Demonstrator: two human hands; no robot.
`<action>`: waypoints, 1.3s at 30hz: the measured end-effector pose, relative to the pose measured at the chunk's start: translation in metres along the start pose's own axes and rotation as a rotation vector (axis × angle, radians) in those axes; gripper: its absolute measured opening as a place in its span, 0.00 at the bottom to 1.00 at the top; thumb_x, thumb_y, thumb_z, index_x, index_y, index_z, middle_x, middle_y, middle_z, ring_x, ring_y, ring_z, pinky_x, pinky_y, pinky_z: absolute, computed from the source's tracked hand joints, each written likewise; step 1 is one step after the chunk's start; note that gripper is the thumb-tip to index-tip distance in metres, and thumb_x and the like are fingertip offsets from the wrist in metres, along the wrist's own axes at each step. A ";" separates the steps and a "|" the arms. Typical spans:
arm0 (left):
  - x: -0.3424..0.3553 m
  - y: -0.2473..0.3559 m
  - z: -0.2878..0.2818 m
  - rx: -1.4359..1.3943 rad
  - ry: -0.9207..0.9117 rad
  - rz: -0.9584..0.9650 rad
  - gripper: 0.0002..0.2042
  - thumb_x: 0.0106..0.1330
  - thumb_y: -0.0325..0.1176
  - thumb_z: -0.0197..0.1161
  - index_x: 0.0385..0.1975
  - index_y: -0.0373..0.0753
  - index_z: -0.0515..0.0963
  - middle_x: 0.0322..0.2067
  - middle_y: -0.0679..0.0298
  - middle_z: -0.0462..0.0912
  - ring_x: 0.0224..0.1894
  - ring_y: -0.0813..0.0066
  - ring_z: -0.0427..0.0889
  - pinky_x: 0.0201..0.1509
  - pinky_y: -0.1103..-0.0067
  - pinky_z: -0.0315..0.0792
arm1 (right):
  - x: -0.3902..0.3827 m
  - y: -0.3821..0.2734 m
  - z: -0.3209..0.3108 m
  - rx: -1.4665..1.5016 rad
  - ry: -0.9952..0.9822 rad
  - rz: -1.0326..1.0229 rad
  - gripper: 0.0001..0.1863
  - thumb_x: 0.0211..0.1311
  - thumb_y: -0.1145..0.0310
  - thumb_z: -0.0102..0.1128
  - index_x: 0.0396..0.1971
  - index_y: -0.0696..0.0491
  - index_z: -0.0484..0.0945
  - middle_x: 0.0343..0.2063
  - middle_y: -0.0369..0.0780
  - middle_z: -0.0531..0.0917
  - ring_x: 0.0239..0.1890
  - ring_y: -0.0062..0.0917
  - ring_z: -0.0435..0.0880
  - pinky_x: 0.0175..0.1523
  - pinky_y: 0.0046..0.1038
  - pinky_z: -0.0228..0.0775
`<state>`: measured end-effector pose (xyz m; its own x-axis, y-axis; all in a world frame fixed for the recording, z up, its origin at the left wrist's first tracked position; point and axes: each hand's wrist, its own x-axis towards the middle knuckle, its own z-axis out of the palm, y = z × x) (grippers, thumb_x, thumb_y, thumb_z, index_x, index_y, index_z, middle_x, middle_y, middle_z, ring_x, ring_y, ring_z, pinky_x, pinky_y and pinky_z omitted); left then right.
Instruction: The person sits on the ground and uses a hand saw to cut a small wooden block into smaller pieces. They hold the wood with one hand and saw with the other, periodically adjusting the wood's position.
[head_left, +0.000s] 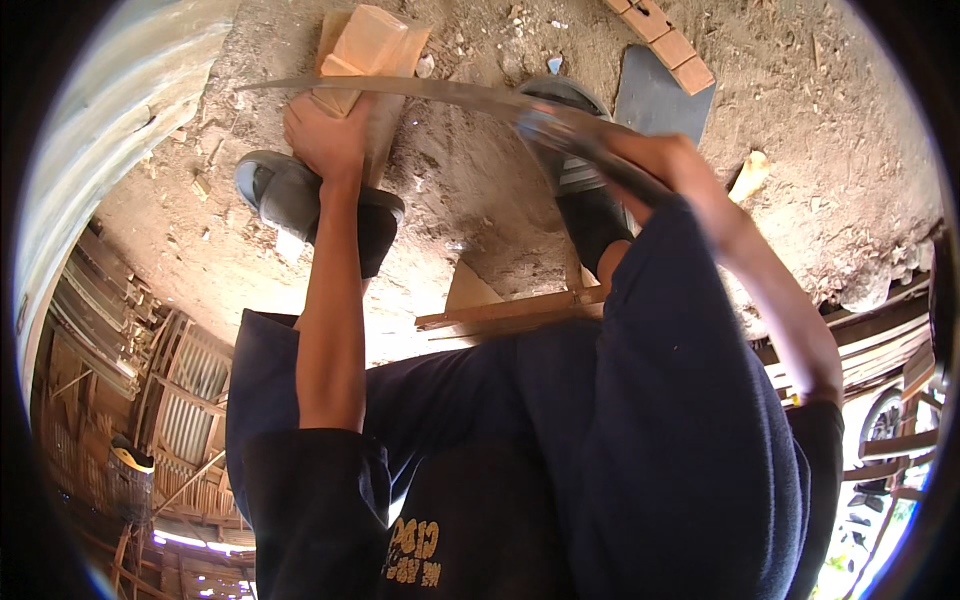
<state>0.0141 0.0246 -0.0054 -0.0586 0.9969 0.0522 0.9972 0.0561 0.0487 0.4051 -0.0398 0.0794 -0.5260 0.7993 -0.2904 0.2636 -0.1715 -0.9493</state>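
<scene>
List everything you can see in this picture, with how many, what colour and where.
Pale orange-brown wooden block: one, top centre on the dirt ground, under the blade.
Long curved grey metal blade: one, lying across the block.
Orange bricks: a short row, top right.
Dark grey flat slab: one, beside the bricks.
Brown wooden slats: a few, centre.
Grey sandals: two, on the feet.
Left hand: steadies the block.
Right hand: grips the blade's handle.

A rough outdoor wood yard: dirt ground (480, 190), stacked timber (100, 310), bricks (670, 40).
</scene>
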 end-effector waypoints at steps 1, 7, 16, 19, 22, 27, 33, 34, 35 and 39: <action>0.000 -0.002 0.001 -0.006 -0.024 0.009 0.35 0.43 0.55 0.79 0.39 0.32 0.73 0.40 0.49 0.75 0.47 0.45 0.73 0.54 0.56 0.66 | 0.025 -0.009 0.009 -0.063 -0.003 -0.027 0.08 0.55 0.70 0.63 0.34 0.56 0.76 0.23 0.48 0.77 0.27 0.42 0.80 0.32 0.37 0.69; -0.006 -0.016 0.009 -0.099 -0.098 0.044 0.38 0.43 0.56 0.79 0.43 0.30 0.73 0.42 0.47 0.75 0.49 0.45 0.72 0.56 0.57 0.65 | 0.044 -0.014 0.026 -0.113 0.066 -0.065 0.08 0.58 0.68 0.63 0.33 0.55 0.77 0.22 0.47 0.79 0.28 0.46 0.80 0.35 0.41 0.71; -0.005 0.010 -0.010 0.025 -0.257 -0.021 0.44 0.41 0.60 0.79 0.46 0.28 0.69 0.44 0.46 0.73 0.52 0.45 0.71 0.58 0.56 0.63 | 0.026 -0.011 0.018 -0.109 -0.012 0.035 0.07 0.56 0.73 0.62 0.35 0.55 0.77 0.23 0.49 0.78 0.28 0.44 0.81 0.35 0.39 0.72; -0.004 0.003 -0.019 0.018 -0.349 0.076 0.48 0.38 0.61 0.80 0.48 0.27 0.66 0.47 0.45 0.72 0.53 0.47 0.70 0.59 0.57 0.62 | 0.057 -0.013 0.040 -0.216 0.021 -0.070 0.07 0.58 0.69 0.62 0.35 0.54 0.76 0.25 0.49 0.79 0.31 0.46 0.81 0.37 0.41 0.72; -0.009 -0.003 -0.021 -0.021 -0.325 0.087 0.50 0.36 0.60 0.81 0.50 0.27 0.66 0.47 0.46 0.72 0.54 0.47 0.70 0.60 0.57 0.63 | 0.032 -0.010 0.033 -0.181 0.060 -0.076 0.06 0.59 0.69 0.62 0.32 0.54 0.74 0.25 0.49 0.78 0.30 0.46 0.81 0.36 0.42 0.71; -0.010 -0.002 -0.006 -0.037 -0.134 0.116 0.51 0.34 0.62 0.81 0.51 0.27 0.66 0.46 0.46 0.73 0.52 0.47 0.72 0.59 0.58 0.65 | -0.049 0.002 -0.010 -0.191 0.011 0.010 0.07 0.56 0.74 0.60 0.24 0.58 0.72 0.19 0.46 0.72 0.23 0.42 0.75 0.30 0.38 0.64; -0.005 0.008 -0.004 -0.013 -0.143 0.055 0.50 0.32 0.64 0.81 0.48 0.28 0.68 0.44 0.46 0.74 0.50 0.47 0.73 0.58 0.57 0.66 | -0.036 -0.008 -0.026 0.124 0.048 0.245 0.07 0.52 0.75 0.59 0.23 0.59 0.70 0.17 0.43 0.69 0.19 0.34 0.68 0.28 0.35 0.60; -0.006 0.008 -0.006 0.011 -0.127 0.071 0.50 0.32 0.63 0.81 0.48 0.28 0.68 0.44 0.46 0.74 0.50 0.47 0.73 0.58 0.57 0.65 | -0.039 -0.006 -0.023 0.041 0.078 0.160 0.07 0.51 0.75 0.60 0.23 0.60 0.70 0.16 0.40 0.69 0.18 0.29 0.67 0.27 0.33 0.59; -0.006 0.009 -0.007 0.035 -0.112 0.085 0.50 0.32 0.63 0.81 0.48 0.28 0.68 0.44 0.46 0.74 0.50 0.47 0.72 0.58 0.57 0.65 | -0.038 -0.005 -0.026 0.004 0.065 0.121 0.08 0.52 0.74 0.60 0.22 0.59 0.70 0.16 0.40 0.69 0.18 0.29 0.67 0.26 0.33 0.59; -0.009 -0.007 -0.005 -0.043 -0.167 0.041 0.51 0.31 0.62 0.82 0.49 0.27 0.68 0.45 0.46 0.73 0.52 0.46 0.71 0.60 0.57 0.64 | -0.054 -0.003 -0.031 -0.023 0.030 0.107 0.10 0.54 0.71 0.60 0.20 0.58 0.69 0.15 0.40 0.67 0.17 0.31 0.65 0.25 0.33 0.57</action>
<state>0.0075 0.0154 -0.0012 -0.0063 0.9938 -0.1114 0.9955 0.0167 0.0930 0.4576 -0.0646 0.1020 -0.4692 0.7943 -0.3859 0.3354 -0.2440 -0.9099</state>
